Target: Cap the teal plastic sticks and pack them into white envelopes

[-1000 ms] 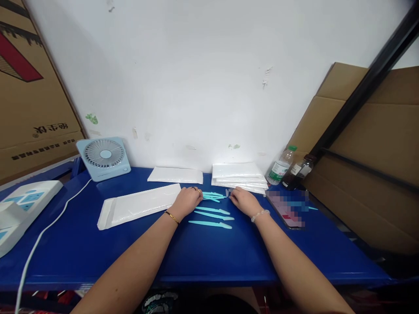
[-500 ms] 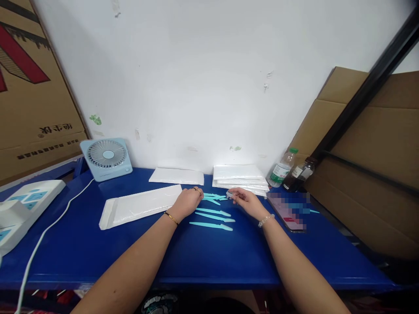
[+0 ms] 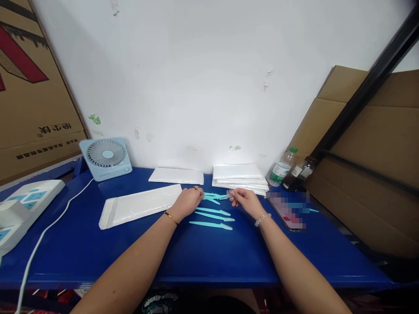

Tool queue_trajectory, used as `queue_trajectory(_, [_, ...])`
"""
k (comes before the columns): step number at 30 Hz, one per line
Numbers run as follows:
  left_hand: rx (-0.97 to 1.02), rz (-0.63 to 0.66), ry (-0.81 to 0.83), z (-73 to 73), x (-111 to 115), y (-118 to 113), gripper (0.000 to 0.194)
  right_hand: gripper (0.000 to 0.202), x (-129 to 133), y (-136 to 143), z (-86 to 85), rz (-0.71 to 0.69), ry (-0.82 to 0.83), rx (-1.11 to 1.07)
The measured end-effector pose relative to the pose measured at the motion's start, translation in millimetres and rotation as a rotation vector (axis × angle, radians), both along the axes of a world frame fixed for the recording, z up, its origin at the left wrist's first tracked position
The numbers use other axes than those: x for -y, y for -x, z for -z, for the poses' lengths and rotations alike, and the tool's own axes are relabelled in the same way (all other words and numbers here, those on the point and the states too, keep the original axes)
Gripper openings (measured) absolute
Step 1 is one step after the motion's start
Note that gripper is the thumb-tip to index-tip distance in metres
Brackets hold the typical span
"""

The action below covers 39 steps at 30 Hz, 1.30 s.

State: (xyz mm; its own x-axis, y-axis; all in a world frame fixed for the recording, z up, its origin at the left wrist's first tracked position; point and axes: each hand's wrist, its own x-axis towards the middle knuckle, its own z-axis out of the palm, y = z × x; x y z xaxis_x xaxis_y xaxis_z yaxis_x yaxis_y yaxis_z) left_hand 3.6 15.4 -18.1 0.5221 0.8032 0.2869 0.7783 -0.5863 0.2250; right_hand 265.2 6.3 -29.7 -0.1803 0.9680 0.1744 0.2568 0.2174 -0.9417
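Note:
My left hand point(image 3: 188, 201) is closed, its fingertips at the left ends of a small bunch of turquoise eyebrow razors point(image 3: 211, 197), gripping a razor handle there. My right hand point(image 3: 245, 201) pinches a small clear blade cap point(image 3: 228, 194) between thumb and fingers, at the blade end of that bunch. Whether the cap sits on the blade or only touches it, I cannot tell. Nearer to me, several more eyebrow razors point(image 3: 211, 225) lie on the blue table in a loose row, blade ends to the right.
A long white padded envelope point(image 3: 140, 204) lies left of my hands. Behind are another envelope point(image 3: 176, 176) and a stack of them point(image 3: 240, 172). A fan point(image 3: 106, 157) and power strip point(image 3: 36, 205) stand left; two bottles point(image 3: 282, 168) and a phone point(image 3: 284, 213) are right.
My right hand has shifted slightly left, bringing the clear cap to the razors' blade ends. My left hand stays in place.

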Motion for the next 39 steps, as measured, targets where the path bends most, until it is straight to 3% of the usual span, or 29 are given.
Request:
queue_trajectory(5, [0.017,0.017,0.013,-3.3,4,-2,0.027,0.037,2,4,1.2,-0.038,0.045,-0.031])
queue_trajectory(14, [0.173,0.05,0.137,-0.5,7,-5,0.03,0.036,14,8,-12.2,-0.075,0.199,-0.155])
queue_trajectory(22, [0.168,0.14,0.24,0.3,11,-6,0.032,0.038,12,0,-8.8,-0.17,0.226,0.012])
queue_trajectory(24, [0.127,0.122,0.202,-0.3,11,-8,0.031,0.035,8,-13,-8.7,-0.082,0.163,0.189])
queue_trajectory(28, [-0.001,0.054,0.101,0.3,9,-7,0.032,0.014,-3,-45,-8.7,0.272,-0.195,0.561])
queue_trajectory(30, [-0.044,0.049,0.078,2.3,6,-6,0.035,0.014,-7,-54,-7.2,0.318,-0.275,0.678])
queue_trajectory(32, [-0.057,0.05,0.055,4.8,4,-5,0.037,0.019,-9,-53,-4.7,0.288,-0.291,0.733])
queue_trajectory(35, [-0.062,0.05,0.013,7.6,4,-5,0.039,0.027,-9,-40,-1.8,0.127,-0.327,0.752])
queue_trajectory(37, [-0.071,0.065,-0.002,7.9,5,-7,0.039,0.024,-10,-29,-1.5,0.027,-0.352,0.797])
queue_trajectory(39, [-0.081,0.071,-0.01,7.1,6,-8,0.038,0.016,-10,-19,-2.3,0.021,-0.347,0.893])
